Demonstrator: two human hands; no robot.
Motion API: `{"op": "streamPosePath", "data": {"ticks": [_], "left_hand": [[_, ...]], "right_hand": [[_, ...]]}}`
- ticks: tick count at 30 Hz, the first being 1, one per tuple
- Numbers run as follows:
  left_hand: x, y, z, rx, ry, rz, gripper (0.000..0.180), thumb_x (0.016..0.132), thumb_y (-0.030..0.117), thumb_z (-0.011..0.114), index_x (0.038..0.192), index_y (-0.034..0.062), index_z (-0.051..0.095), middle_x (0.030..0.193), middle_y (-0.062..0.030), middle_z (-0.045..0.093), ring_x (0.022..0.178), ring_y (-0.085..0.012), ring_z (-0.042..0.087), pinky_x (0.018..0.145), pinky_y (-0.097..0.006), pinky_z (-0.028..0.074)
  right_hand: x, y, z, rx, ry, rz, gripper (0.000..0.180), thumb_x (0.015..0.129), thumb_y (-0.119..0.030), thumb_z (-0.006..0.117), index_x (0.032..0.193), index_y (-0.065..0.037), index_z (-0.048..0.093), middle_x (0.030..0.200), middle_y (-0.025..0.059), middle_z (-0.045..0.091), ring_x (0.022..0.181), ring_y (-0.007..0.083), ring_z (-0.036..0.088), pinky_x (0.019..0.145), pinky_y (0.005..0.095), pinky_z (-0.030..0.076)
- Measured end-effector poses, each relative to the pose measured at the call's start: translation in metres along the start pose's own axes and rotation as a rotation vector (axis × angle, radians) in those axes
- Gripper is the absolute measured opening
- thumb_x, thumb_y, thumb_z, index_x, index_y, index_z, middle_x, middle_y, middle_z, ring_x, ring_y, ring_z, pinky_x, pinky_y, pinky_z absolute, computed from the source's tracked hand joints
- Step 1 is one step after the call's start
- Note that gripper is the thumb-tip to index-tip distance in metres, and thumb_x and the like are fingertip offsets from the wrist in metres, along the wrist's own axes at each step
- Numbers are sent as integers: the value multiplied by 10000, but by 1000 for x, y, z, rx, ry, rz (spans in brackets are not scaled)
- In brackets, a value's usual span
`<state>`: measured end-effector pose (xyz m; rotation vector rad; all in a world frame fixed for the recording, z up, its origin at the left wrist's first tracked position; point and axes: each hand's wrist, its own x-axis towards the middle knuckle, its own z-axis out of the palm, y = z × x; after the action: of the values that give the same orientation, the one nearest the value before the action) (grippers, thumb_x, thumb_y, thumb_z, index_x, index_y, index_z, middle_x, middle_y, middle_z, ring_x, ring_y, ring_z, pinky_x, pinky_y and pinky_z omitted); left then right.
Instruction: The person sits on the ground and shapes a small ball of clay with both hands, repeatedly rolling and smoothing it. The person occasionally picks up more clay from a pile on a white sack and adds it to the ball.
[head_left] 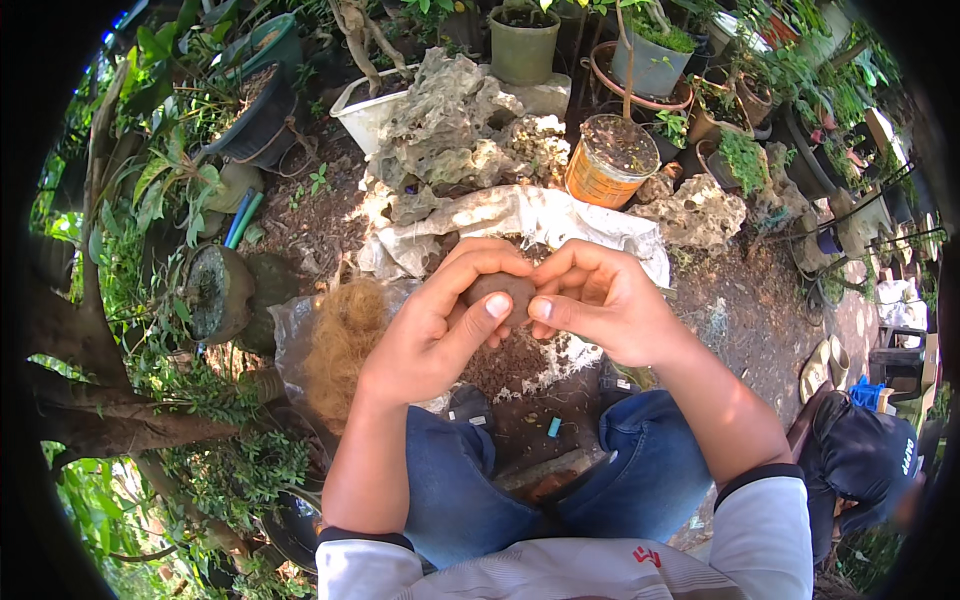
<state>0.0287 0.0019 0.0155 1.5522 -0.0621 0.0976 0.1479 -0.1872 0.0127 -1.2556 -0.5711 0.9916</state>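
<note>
Head view, near to far. Nearest: knees in blue jeans (450,480), spread, with bare ground between them. Above the knees: left hand (430,325) and right hand (600,300), both curled shut around one brown soil ball (500,292), thumbs pressed to its front, fingers wrapped over the top. Directly under the hands: loose dark soil heaped on a white sack (560,215) spread on the ground. Just left of the left hand: tuft of brown coconut fibre (340,340) on clear plastic sheet. Beyond the sack: grey porous rocks (450,125), blocking the way forward. Right of the rocks: orange pot (610,155) filled with soil, thin stem rising from it. Farther: white rectangular planter (365,112), green pot (523,45), grey pot (650,65), all planted. Left edge: tree trunk, dark pots, foliage. Right: open bare earth, sandals (825,365).
</note>
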Motion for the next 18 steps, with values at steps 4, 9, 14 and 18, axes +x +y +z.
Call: {"op": "streamPosePath", "data": {"ticks": [4,9,14,18], "left_hand": [[5,-1,0,13,14,19,314,1005,162,568,1272,-4,567,1242,-96,508,1031,-165,574,822,-283,506],[14,-6,0,116,56,91,368,910,63,630,1268,1,575,1240,-103,508,1179,-203,522,931,-303,470],[22,-10,-5,104,88,3,431,863,38,659,1285,14,573,1302,-89,469,1248,-188,466,987,-313,429],[28,-15,-13,288,97,71,406,843,7,658,1244,11,591,1234,-119,517,1180,-230,529,957,-329,451]], "right_hand": [[2,1,-1,-42,6,-38,223,930,-86,711,1095,14,599,910,64,700,814,101,646,737,265,523],[11,7,-6,-54,28,-35,217,932,-96,712,1091,1,601,908,44,697,848,93,644,754,259,518],[26,10,-9,-72,45,-3,238,937,-109,709,1120,-1,601,966,52,695,892,95,644,769,262,518],[32,15,-11,-125,63,29,253,940,-116,703,1146,-8,604,997,55,687,925,101,648,781,264,521]]}}
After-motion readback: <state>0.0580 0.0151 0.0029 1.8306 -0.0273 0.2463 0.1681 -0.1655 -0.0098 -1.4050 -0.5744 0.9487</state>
